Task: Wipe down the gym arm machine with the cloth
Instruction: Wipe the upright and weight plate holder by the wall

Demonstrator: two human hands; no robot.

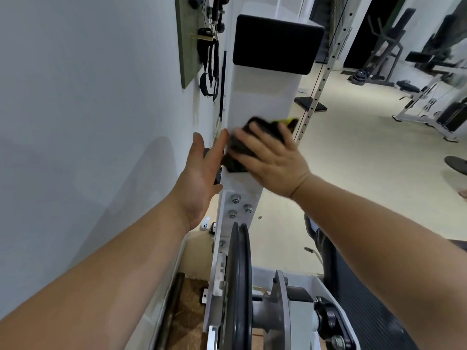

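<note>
Nearest, at the bottom: a dark grooved pulley wheel (238,286) on a grey axle, part of the gym arm machine. Above it, a white bracket plate with three bolts (238,207). Next, the left hand (199,178): fingers straight and together, laid along the left edge of the machine's white column (262,97), holding nothing, apparently steadying. Beside it to the right, the right hand (270,162): fingers spread wide and flat, pressing the cloth (236,154) against the column's front face. The cloth is dark with a yellow-green edge at its far end, bunched under the palm and blurred. Farther up the column, a black rectangular pad (276,44). Left of that, a wall board hung with black straps and handles (207,59). Right of the column, a perforated upright rail (326,72) with a cable alongside. Farthest right, other gym machines (429,109) on a pale floor. Progress, as a judgement: wiping is under way low on the column; no surface shows a wiped mark, so the share done cannot be told. The upper column, pad, bracket and pulley likely remain.
</note>
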